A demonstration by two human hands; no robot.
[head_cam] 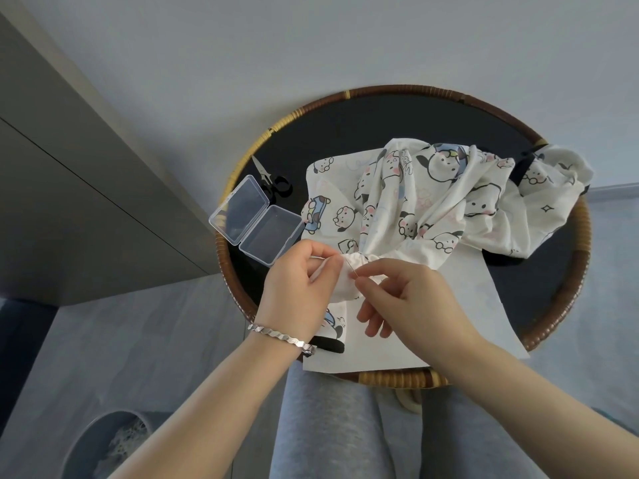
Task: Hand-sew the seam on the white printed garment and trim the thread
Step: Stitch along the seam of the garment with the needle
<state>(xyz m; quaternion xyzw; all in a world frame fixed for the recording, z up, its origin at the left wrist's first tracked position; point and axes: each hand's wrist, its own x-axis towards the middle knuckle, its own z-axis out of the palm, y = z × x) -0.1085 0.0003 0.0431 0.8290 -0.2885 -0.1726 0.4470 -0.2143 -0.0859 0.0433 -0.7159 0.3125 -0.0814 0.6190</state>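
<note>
The white cotton garment printed with cartoon dog faces [432, 202] lies heaped across the round black tray-table with a woven rattan rim [584, 257], and its gathered elastic hem [349, 271] is drawn to the near edge. There the left hand [297, 288] bunches the hem, thumb and fingers pressed together on the fabric. The right hand [411, 299] pinches a thin steel needle [353, 271] between thumb and forefinger, the point touching the gathered seam, its other fingers loosely spread below. A silver bracelet [281, 335] circles the left wrist, and a black hair band [328, 344] lies just beside it on a white paper sheet [415, 347] under the garment. At the table's left edge a clear plastic hinged box [257, 219] sits open, both halves apparently empty. Small black-handled scissors [273, 183] lie just behind it.
</note>
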